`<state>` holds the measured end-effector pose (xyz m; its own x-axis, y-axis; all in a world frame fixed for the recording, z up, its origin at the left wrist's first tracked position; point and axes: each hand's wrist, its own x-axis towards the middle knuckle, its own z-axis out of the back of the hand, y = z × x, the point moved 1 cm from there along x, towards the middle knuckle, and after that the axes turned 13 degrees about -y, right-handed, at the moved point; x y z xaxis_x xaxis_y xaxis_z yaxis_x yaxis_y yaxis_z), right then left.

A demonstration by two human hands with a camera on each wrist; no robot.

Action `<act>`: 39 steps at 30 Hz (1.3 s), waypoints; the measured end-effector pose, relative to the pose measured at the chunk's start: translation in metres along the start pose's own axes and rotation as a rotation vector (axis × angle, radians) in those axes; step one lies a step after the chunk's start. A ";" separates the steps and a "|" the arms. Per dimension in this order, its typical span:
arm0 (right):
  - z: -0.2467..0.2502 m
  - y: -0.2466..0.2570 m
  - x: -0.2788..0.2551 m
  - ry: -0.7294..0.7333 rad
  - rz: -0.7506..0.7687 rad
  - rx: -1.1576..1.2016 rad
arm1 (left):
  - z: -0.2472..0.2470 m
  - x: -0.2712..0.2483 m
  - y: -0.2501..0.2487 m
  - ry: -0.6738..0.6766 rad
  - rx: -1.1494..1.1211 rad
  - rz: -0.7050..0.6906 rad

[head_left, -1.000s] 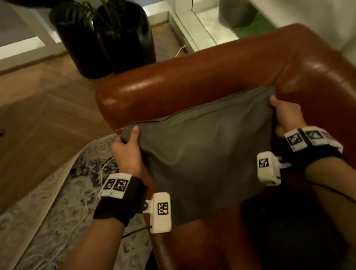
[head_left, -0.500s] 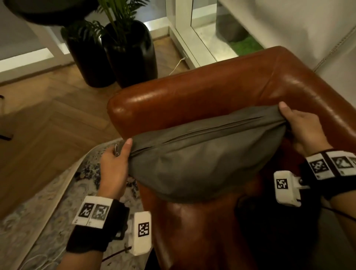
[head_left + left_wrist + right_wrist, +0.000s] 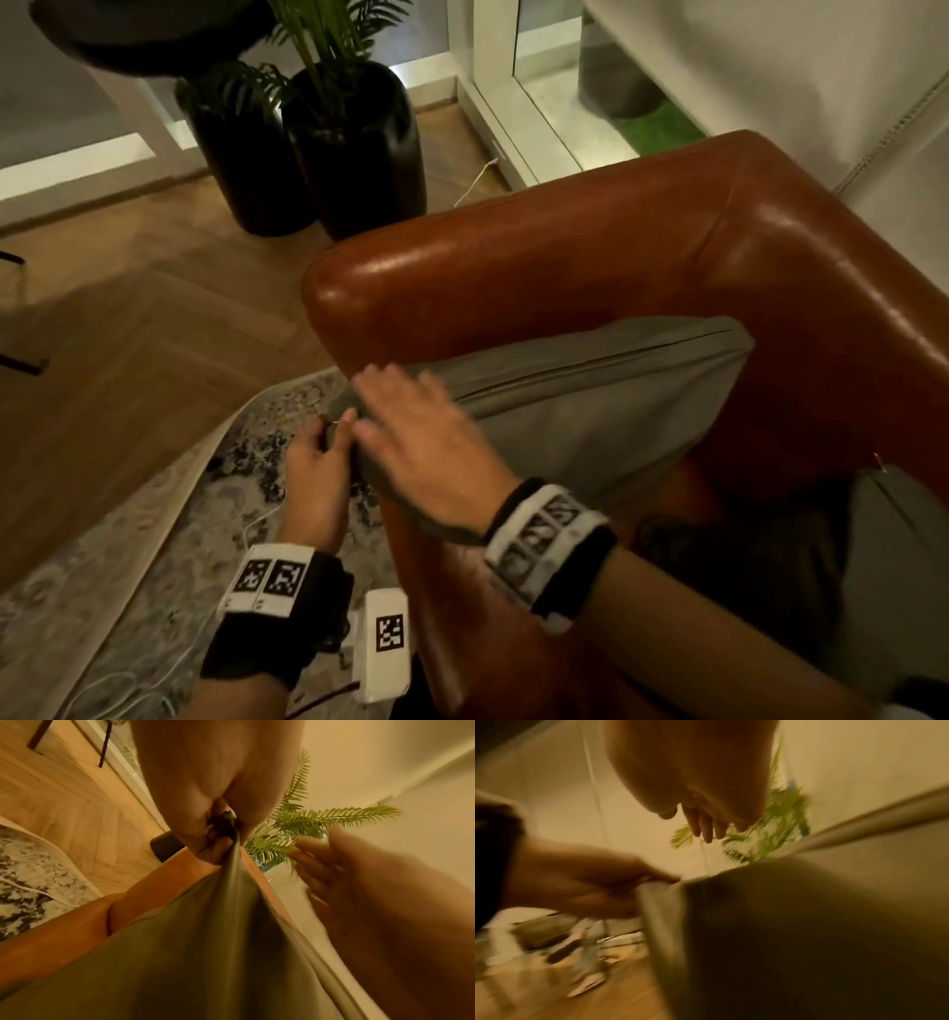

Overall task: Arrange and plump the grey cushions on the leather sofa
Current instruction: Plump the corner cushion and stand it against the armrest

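Observation:
A grey cushion (image 3: 590, 411) with a zip seam lies in the corner of the brown leather sofa (image 3: 565, 246), against its armrest. My left hand (image 3: 321, 462) pinches the cushion's near left corner, and the left wrist view shows the cushion corner (image 3: 228, 833) squeezed between thumb and fingers. My right hand (image 3: 416, 431) hovers flat and blurred over the same end of the cushion, fingers straight, holding nothing. A second grey cushion (image 3: 893, 555) lies on the seat at the right edge.
Two tall black planters (image 3: 354, 154) with palm fronds stand on the wooden floor behind the armrest. A patterned rug (image 3: 128, 539) with a white cable lies to the left of the sofa. A white wall and window frame rise behind.
The cushion has dropped from being held up into the sofa corner. My right hand let go of its far corner and swung across to the left end. My left hand kept its grip.

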<state>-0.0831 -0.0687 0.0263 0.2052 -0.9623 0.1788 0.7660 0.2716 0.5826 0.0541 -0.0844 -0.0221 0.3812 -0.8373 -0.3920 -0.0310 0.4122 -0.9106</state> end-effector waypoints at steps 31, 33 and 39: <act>0.145 -0.204 -0.059 -0.829 -1.163 0.584 | 0.021 0.020 -0.004 -0.178 0.111 0.140; 0.155 -0.201 -0.057 -0.872 -1.034 0.565 | 0.022 0.017 -0.009 -0.187 0.010 0.133; 0.141 -0.221 -0.058 -0.841 -1.200 0.548 | 0.001 0.006 0.000 -0.065 -0.094 0.298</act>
<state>-0.3506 -0.0710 -0.0008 -0.8693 -0.3782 -0.3183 -0.1188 -0.4652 0.8772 0.0578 -0.0890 -0.0248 0.4004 -0.6590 -0.6367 -0.2338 0.5984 -0.7663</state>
